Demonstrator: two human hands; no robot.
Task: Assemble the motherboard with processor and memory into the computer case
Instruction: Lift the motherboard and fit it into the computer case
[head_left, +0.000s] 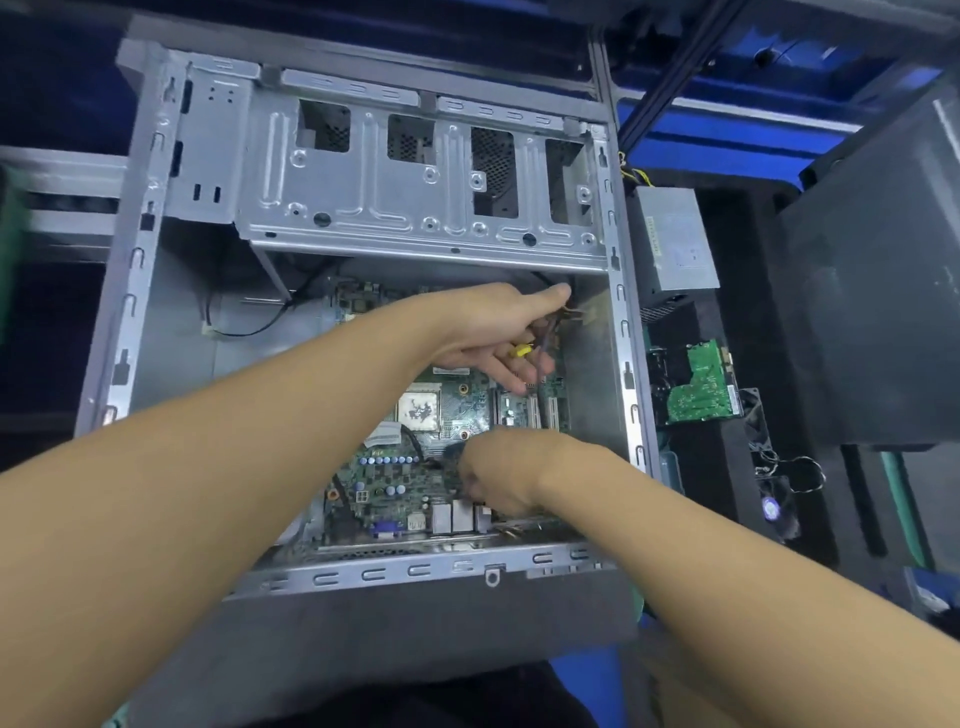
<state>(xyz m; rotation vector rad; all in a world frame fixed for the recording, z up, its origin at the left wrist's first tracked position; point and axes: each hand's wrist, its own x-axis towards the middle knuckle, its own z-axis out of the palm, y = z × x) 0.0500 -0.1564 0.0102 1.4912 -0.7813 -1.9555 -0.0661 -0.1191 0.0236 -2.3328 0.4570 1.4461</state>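
The grey computer case (415, 569) lies open on its side. Inside it lies the green motherboard (395, 478), with the processor (418, 408) showing a patchy grey top. The memory slots (524, 410) sit to the processor's right. My left hand (493, 332) reaches to the case's far right corner. It holds a bundle of wires (545, 338) with a yellow piece between thumb and fingers, above the board. My right hand (498, 478) is curled on the motherboard's near right part, beside the rear ports (457, 517). Its fingertips are hidden.
The metal drive cage (415, 208) spans the case's far half. A loose black cable (249, 327) lies on the case floor at left. Right of the case sit a power supply (675, 244), a green circuit board (701, 389), a small fan (779, 509) and a dark panel (872, 312).
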